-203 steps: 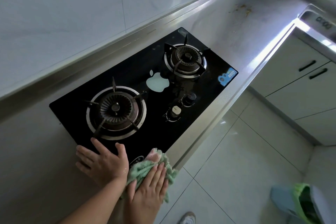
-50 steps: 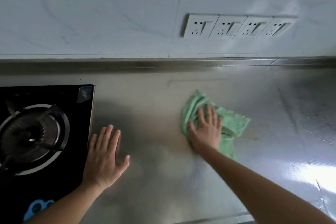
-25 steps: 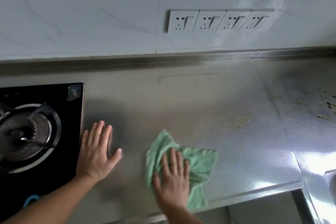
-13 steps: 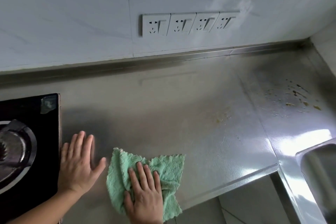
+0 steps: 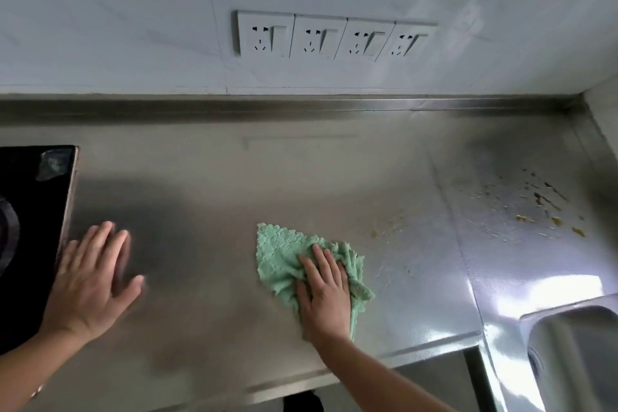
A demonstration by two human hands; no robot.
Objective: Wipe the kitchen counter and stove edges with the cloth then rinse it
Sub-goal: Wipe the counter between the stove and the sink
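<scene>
Counter (image 5: 207, 197): stove (image 5: 30, 211) set in at far left; left hand (image 5: 88, 281) flat at the stove's right edge; cloth (image 5: 281, 257) mid-counter, under the right hand (image 5: 324, 294). Food specks (image 5: 541, 211) right of the cloth, toward the back corner; sink (image 5: 575, 361) at near right. Four sockets (image 5: 334, 37) on the wall (image 5: 100, 27) behind the counter

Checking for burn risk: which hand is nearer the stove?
Left. The left hand lies flat on the counter at the stove's right edge; the right hand presses the green cloth farther right, mid-counter.
</scene>
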